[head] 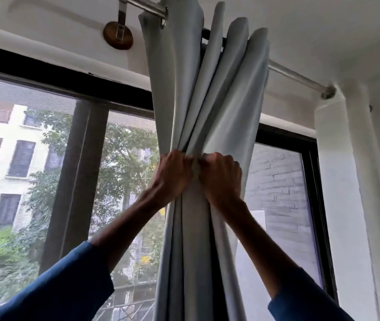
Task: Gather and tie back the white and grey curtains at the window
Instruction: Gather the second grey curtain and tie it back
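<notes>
A pale grey curtain (209, 93) hangs in bunched folds from a metal rod (298, 76) in front of the window. It is pinched into a narrow waist about halfway up the view. My left hand (172, 173) grips the gathered folds from the left side. My right hand (222, 176) grips them from the right, knuckles almost touching the left hand. Both arms reach up in blue sleeves. Whether a tie band sits between the hands cannot be made out. Below the hands the fabric falls straight down.
A dark-framed window (80, 158) with a mesh screen shows trees and a building outside. A round wooden bracket (117, 35) holds the rod at the upper left. A white wall and pillar (337, 181) stand to the right of the curtain.
</notes>
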Motion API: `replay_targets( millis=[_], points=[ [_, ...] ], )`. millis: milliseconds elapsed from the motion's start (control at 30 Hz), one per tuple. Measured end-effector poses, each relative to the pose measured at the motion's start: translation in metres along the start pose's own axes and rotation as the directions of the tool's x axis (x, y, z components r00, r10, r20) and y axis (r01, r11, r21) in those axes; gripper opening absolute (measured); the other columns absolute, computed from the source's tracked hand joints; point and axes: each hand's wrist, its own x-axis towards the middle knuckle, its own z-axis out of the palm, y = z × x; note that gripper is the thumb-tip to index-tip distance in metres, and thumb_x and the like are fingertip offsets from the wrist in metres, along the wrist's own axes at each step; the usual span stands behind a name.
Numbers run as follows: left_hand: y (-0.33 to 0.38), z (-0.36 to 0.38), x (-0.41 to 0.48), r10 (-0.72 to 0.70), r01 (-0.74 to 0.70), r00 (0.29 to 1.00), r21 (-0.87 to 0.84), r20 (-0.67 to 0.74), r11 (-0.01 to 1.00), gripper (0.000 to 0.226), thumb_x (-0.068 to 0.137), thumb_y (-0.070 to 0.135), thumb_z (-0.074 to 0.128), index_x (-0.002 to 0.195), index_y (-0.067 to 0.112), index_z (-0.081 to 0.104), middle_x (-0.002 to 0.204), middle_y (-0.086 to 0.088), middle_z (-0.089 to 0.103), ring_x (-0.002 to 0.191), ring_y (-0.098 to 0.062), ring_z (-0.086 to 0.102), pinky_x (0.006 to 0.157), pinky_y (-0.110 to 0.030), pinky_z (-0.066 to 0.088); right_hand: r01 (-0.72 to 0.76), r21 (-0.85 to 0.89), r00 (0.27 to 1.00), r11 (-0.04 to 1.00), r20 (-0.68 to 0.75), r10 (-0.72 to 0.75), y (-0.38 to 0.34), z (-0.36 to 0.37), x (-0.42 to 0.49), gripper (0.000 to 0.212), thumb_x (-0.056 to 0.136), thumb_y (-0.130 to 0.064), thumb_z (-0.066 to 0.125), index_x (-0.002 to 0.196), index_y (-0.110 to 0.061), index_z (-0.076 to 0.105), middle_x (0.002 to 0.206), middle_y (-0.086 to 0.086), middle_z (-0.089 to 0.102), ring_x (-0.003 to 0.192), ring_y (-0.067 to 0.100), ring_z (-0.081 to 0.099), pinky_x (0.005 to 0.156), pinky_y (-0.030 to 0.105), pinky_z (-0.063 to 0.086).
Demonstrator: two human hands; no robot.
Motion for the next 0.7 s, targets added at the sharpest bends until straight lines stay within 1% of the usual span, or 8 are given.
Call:
replay_targets(
  millis=[67,133,200,300,400,467,633,700],
  points=[
    [0.006,0.002,-0.003,0.054,-0.054,0.997,0.013,-0.051,0.998,0.046,0.097,0.026,0.055,0.053,0.014,0.046,0.066,-0.023,0.062,0.068,-0.041,0.062,0.057,-0.034,0.042,-0.015,0.008,1.000,1.000,0.019,0.015,0.005,0.001,-0.011,0.028,0.092,-0.021,0.039,0.066,-0.018,0.048,0.073,0.005,0.060,0.073,0.034,0.060,0.060,0.033,0.028],
    [0.010,0.007,-0.005,0.091,-0.089,0.993,0.027,-0.069,0.996,0.048,0.098,0.029,0.054,0.053,0.019,0.039,0.062,-0.020,0.060,0.067,-0.040,0.061,0.061,-0.040,0.048,-0.042,0.070,0.999,0.997,0.028,0.040,0.009,0.001,-0.023,0.032,0.087,-0.011,0.043,0.058,-0.016,0.031,0.059,0.002,0.046,0.062,0.033,0.054,0.054,0.036,0.031],
    [0.012,0.011,-0.007,0.118,-0.114,0.990,0.046,-0.081,0.992,0.048,0.097,0.032,0.054,0.054,0.021,0.034,0.054,-0.011,0.052,0.063,-0.037,0.059,0.060,-0.042,0.049,-0.095,0.124,0.995,0.988,0.026,0.093,0.013,-0.002,-0.028,0.028,0.084,-0.008,0.045,0.057,-0.010,0.035,0.051,0.000,0.040,0.052,0.028,0.049,0.051,0.038,0.037],
    [0.015,0.013,-0.010,0.105,-0.100,0.991,0.070,-0.087,0.993,0.049,0.093,0.032,0.058,0.055,0.020,0.030,0.053,0.000,0.036,0.062,-0.034,0.052,0.061,-0.043,0.049,-0.145,0.142,0.989,0.979,0.024,0.143,0.015,-0.005,-0.029,0.030,0.085,-0.010,0.046,0.057,-0.009,0.036,0.049,0.002,0.040,0.048,0.028,0.045,0.049,0.037,0.034],
    [0.022,0.014,-0.018,0.072,-0.065,0.995,0.095,-0.072,0.993,0.033,0.090,0.030,0.063,0.066,0.016,0.045,0.075,-0.017,0.060,0.079,-0.039,0.058,0.065,-0.041,0.046,-0.113,0.074,0.994,0.991,0.005,0.113,0.015,-0.008,-0.033,0.037,0.091,-0.014,0.047,0.059,-0.015,0.029,0.059,0.010,0.051,0.057,0.036,0.047,0.055,0.037,0.032],
    [0.028,0.011,-0.024,0.065,-0.057,0.996,0.133,-0.058,0.989,0.024,0.087,0.024,0.066,0.071,0.013,0.051,0.085,-0.020,0.064,0.085,-0.042,0.060,0.063,-0.040,0.043,-0.094,0.045,0.995,0.995,-0.025,0.095,0.014,-0.011,-0.036,0.042,0.093,-0.017,0.052,0.059,-0.017,0.028,0.061,0.015,0.055,0.057,0.041,0.048,0.055,0.035,0.029],
    [0.036,0.006,-0.030,0.116,-0.111,0.993,0.213,-0.009,0.971,0.035,0.082,0.009,0.064,0.065,0.019,0.035,0.078,-0.017,0.063,0.077,-0.041,0.063,0.054,-0.033,0.027,-0.054,-0.046,0.998,0.997,-0.041,0.052,0.008,-0.021,-0.043,0.030,0.088,-0.016,0.056,0.062,-0.018,0.040,0.062,0.008,0.053,0.062,0.043,0.057,0.056,0.033,0.028],
    [0.034,0.006,-0.031,0.124,-0.128,0.992,0.206,0.031,0.970,0.041,0.083,0.009,0.061,0.062,0.018,0.027,0.063,-0.006,0.048,0.074,-0.041,0.062,0.052,-0.033,0.022,-0.045,-0.072,0.999,0.996,-0.030,0.043,0.006,-0.022,-0.046,0.021,0.085,-0.016,0.059,0.066,-0.015,0.051,0.062,0.008,0.056,0.062,0.042,0.059,0.056,0.032,0.028]
  ],
)
